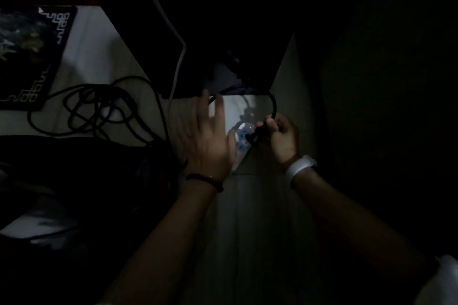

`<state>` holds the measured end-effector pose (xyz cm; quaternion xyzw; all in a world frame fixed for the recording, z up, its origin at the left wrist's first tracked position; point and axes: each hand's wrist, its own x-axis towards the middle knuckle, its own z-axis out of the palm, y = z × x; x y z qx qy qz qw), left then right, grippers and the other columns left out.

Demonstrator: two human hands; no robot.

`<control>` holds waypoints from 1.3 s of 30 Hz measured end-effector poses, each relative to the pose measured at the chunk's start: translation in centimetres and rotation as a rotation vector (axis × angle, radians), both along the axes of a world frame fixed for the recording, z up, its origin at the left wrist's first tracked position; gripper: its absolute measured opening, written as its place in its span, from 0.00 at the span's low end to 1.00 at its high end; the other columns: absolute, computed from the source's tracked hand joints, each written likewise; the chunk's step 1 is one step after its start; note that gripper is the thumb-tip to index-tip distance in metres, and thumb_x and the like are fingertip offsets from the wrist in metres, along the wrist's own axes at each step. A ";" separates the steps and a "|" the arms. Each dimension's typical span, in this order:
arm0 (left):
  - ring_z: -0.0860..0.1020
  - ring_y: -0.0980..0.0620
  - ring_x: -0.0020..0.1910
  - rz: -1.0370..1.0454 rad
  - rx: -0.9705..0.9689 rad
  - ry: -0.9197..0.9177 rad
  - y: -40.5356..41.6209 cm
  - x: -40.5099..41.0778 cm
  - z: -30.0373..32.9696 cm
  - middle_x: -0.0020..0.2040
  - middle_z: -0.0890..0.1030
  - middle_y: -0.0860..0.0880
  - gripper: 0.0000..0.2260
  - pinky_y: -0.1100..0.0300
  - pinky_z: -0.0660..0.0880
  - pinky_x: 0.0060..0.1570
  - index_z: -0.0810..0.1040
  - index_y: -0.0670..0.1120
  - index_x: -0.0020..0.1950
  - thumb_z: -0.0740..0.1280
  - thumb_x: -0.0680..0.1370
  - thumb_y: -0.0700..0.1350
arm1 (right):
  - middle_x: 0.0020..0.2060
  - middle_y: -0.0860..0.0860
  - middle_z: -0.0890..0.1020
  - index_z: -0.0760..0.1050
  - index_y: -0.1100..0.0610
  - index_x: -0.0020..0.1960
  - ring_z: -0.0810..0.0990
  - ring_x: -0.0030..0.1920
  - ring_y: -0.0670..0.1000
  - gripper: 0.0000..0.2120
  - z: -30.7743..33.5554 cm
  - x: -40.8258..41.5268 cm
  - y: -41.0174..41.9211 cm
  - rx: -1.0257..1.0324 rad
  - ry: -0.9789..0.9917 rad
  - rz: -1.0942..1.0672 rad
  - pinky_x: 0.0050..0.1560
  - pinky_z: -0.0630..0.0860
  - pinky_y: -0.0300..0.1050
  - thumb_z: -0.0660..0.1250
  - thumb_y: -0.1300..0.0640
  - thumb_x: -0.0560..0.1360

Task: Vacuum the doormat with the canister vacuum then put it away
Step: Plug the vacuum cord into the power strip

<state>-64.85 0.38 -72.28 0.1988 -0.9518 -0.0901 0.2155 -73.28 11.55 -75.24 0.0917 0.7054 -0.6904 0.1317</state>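
We have our right hand (282, 136) curled round the black plug (259, 132) of the vacuum cord, at the white power strip (241, 142) on the pale floor, where a small red light glows. Our left hand (205, 136) is spread flat, fingers straight, pressing on or just above the strip's near end; motion blur leaves that contact uncertain. The risk we see is the strip sliding or lifting if the left hand is not truly bearing down, or the prongs missing their slots in this gloom and bending. The strip's long axis runs diagonally, from lower left up to upper right, and the plug points down-left into it. The loose black cord (99, 109) lies tangled to the left, near the patterned doormat (29, 57) at the far left; it could snag. The canister itself we cannot make out in the dark.
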 end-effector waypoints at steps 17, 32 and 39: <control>0.56 0.41 0.72 -0.188 0.246 -0.602 0.3 1.4 -6.1 0.70 0.67 0.47 0.27 0.43 0.40 0.71 0.65 0.47 0.71 0.65 0.75 0.56 | 0.43 0.51 0.73 0.71 0.62 0.52 0.72 0.45 0.47 0.07 -1.8 0.0 1.3 0.388 0.180 0.374 0.43 0.69 0.32 0.63 0.68 0.74; 0.60 0.43 0.71 -0.347 0.183 -0.600 -1.6 2.4 -7.2 0.71 0.67 0.50 0.27 0.47 0.47 0.72 0.64 0.50 0.73 0.66 0.75 0.49 | 0.38 0.53 0.77 0.75 0.65 0.46 0.74 0.44 0.50 0.03 -1.8 1.3 1.8 0.480 0.199 0.509 0.39 0.68 0.30 0.64 0.68 0.74; 0.58 0.44 0.72 -0.336 0.230 -0.584 -1.9 2.5 -7.5 0.71 0.66 0.51 0.27 0.48 0.44 0.72 0.64 0.51 0.73 0.66 0.75 0.49 | 0.47 0.59 0.81 0.74 0.64 0.52 0.78 0.51 0.57 0.07 -0.7 1.2 1.4 0.728 0.273 0.636 0.46 0.68 0.38 0.62 0.64 0.76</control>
